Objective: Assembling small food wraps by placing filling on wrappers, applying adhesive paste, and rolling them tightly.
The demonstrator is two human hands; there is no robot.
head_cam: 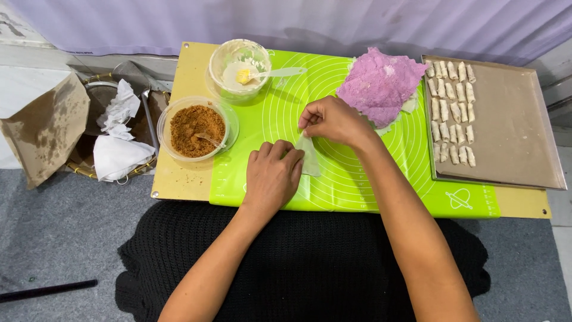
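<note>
A thin pale wrapper sheet lies on the green silicone mat between my hands. My left hand rests flat on the mat with its fingertips on the wrapper's left edge. My right hand pinches the wrapper's upper end with fingers closed on it. A clear bowl of brown crumbly filling with a spoon in it sits left of my left hand. Behind it stands a clear tub of whitish paste with a plastic spoon.
A pink cloth covers a stack of wrappers at the mat's back right. A metal tray with several small finished rolls sits at the right. The mat lies on a yellow board. A basket with crumpled paper stands left.
</note>
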